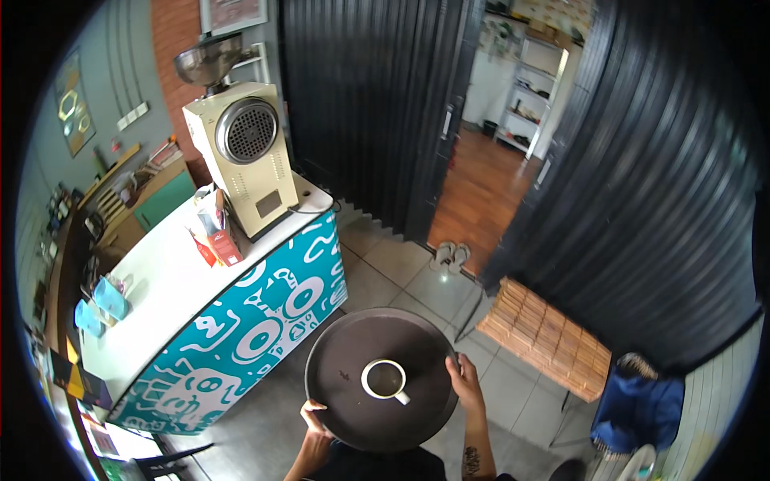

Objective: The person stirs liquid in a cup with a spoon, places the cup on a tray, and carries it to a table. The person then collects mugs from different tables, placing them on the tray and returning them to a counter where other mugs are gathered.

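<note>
A round dark brown serving tray [343, 415] is held level in front of my body at the bottom centre. My left hand [315, 417] grips its lower left rim, and my right hand [465, 383] grips its right rim with the thumb on top. The fingers under the tray are hidden. On the tray, near the middle, stands a white cup [364, 380] with dark liquid inside, its handle pointing to the lower right. A small dark mark lies on the tray to the left of the cup.
At left, a curved white counter [159, 288] carries a cream coffee grinder [255, 192], a red box [225, 246] and light blue containers [110, 299]. A wooden slatted bench [544, 337] stands right. Slippers [451, 257] lie by the opening between black folding doors [373, 108].
</note>
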Available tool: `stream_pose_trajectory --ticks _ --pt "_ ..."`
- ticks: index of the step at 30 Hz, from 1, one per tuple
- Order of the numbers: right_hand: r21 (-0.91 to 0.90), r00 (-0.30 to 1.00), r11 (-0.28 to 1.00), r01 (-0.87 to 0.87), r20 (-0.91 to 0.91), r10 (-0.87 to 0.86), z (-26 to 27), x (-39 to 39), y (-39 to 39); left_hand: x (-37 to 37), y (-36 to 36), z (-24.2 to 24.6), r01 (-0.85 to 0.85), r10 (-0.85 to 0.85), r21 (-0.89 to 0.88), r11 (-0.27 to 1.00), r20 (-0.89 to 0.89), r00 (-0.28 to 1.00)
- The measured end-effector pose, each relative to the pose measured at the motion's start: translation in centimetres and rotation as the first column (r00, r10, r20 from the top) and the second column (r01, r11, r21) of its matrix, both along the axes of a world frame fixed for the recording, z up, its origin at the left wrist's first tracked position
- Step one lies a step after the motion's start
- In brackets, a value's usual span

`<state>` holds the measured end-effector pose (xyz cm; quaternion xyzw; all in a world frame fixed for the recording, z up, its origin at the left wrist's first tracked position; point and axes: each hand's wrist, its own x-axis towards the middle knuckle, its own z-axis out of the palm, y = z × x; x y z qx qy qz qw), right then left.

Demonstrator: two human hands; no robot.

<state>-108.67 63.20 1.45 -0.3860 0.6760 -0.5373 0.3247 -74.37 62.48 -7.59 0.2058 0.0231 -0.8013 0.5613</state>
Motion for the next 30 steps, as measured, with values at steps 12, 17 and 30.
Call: stream_pose_trajectory --ticks 12,17,30 --pt "0.236 0.958 0.950 0.203 -0.248 -0.143 -2.7 -10.2 -22.9 -11.0 -23.7 4.1 0.089 -0.118 0.161 0.983 0.183 0.976" --pt "-0.089 0.839 0.906 0.414 -0.348 -0.418 -3.9 -14.5 -30.8 -15.9 -35.9 8.6 0.198 -0.279 0.219 0.956 0.457 0.844" --pt "0.048 0.928 0.981 0.186 -0.337 -0.159 -4.3 -26.5 -56.1 -26.8 -60.4 5.9 0.183 -0.225 0.131 0.974 0.564 0.794"
